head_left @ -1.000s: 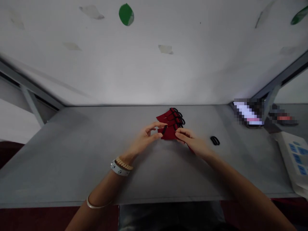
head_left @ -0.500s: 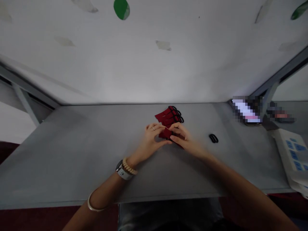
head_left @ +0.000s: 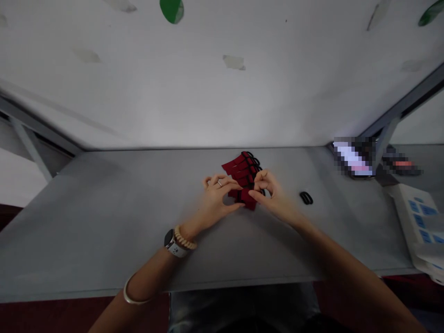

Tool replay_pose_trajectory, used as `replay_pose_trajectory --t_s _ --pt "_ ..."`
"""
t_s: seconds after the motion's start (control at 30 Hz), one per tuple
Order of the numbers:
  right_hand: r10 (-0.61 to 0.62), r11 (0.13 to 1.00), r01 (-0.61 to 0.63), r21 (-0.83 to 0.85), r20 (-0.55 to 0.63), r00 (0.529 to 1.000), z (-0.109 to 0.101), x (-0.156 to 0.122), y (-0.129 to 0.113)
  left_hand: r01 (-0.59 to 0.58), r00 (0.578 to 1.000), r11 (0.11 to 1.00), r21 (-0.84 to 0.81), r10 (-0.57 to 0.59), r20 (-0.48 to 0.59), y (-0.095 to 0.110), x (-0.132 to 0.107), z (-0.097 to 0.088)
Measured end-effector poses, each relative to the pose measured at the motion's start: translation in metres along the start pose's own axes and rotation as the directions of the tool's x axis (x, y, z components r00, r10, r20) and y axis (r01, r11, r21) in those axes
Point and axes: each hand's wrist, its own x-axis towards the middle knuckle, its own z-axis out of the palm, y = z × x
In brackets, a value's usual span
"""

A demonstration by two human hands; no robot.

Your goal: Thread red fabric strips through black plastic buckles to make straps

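A fanned stack of red fabric straps (head_left: pixel 239 172) with black loops at their far ends lies in the middle of the grey table (head_left: pixel 104 222). One red strap piece (head_left: pixel 245 199) sits at the near end of the stack, gripped between my left hand (head_left: pixel 217 196) and my right hand (head_left: pixel 270 194). Both hands pinch it with their fingertips, and my fingers hide part of it. A single black plastic buckle (head_left: pixel 306 198) lies on the table to the right of my right hand.
A pixelated, blurred object (head_left: pixel 354 157) lies at the far right corner of the table, with another blurred item (head_left: pixel 402 164) beyond it. A white panel with blue keys (head_left: pixel 418 222) sits at the right edge. A white wall rises behind the table.
My hands have shifted their grip on the red strap piece, and my right fingers have curled up higher. The view has tilted slightly, so everything sits a little further left and higher.
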Motion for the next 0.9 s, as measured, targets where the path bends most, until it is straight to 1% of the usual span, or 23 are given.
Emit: replay_pose_trajectory --t_s 0.07,0.1,0.27,0.37,0.43,0.5,0.57,0.6,0.63,0.7,0.77,0.8,0.83,0.87,0.9 --pt "-0.019 0.989 0.017 -0.148 -0.017 1.000 0.002 0.000 0.000 -0.012 1.000 1.000 0.022 0.012 0.006 0.002 -0.001 0.001" --pt "-0.029 0.982 0.025 -0.189 -0.019 0.999 0.004 0.000 0.001 -0.021 1.000 0.999 0.031 0.021 0.007 0.002 -0.002 0.002" --pt "-0.067 0.968 0.062 -0.242 -0.012 0.998 0.012 0.000 0.007 -0.102 0.995 0.993 0.065 0.101 0.007 0.006 -0.004 0.003" --pt "-0.096 0.957 0.079 -0.280 -0.045 0.994 0.018 -0.001 0.009 -0.122 0.992 0.990 0.064 0.124 -0.033 0.012 -0.006 0.007" --pt "-0.185 0.923 0.137 -0.359 -0.102 0.977 0.024 -0.003 0.011 -0.105 0.990 0.993 0.060 0.110 -0.087 0.016 -0.008 0.011" --pt "-0.307 0.861 0.215 -0.461 -0.134 0.942 0.031 -0.005 0.012 -0.098 0.984 0.993 0.064 0.106 -0.140 0.019 -0.010 0.016" --pt "-0.397 0.797 0.288 -0.531 -0.100 0.913 0.038 -0.009 0.012 -0.109 0.977 0.991 0.074 0.121 -0.174 0.020 -0.013 0.021" --pt "-0.424 0.779 0.324 -0.536 -0.070 0.903 0.041 -0.011 0.011 -0.122 0.975 0.990 0.072 0.133 -0.176 0.020 -0.015 0.023" --pt "-0.444 0.773 0.361 -0.522 -0.037 0.895 0.044 -0.013 0.010 -0.133 0.975 0.989 0.061 0.142 -0.173 0.020 -0.016 0.024" --pt "-0.480 0.784 0.435 -0.442 0.012 0.877 0.046 -0.016 0.008 -0.155 0.976 0.988 0.025 0.157 -0.148 0.019 -0.017 0.024" --pt "-0.485 0.831 0.454 -0.322 -0.017 0.875 0.044 -0.017 0.006 -0.157 0.977 0.988 -0.008 0.155 -0.145 0.020 -0.016 0.021" --pt "-0.456 0.866 0.432 -0.250 -0.042 0.889 0.040 -0.016 0.005 -0.144 0.977 0.989 -0.024 0.139 -0.160 0.021 -0.015 0.018" --pt "-0.396 0.908 0.382 -0.173 -0.053 0.917 0.035 -0.014 0.004 -0.124 0.977 0.991 -0.043 0.114 -0.178 0.022 -0.013 0.015" --pt "-0.311 0.947 0.307 -0.093 -0.040 0.949 0.029 -0.011 0.004 -0.097 0.977 0.993 -0.070 0.081 -0.195 0.022 -0.011 0.011" --pt "-0.210 0.977 0.210 -0.022 0.014 0.978 0.022 -0.008 0.004 -0.062 0.978 0.993 -0.101 0.040 -0.205 0.021 -0.009 0.006"
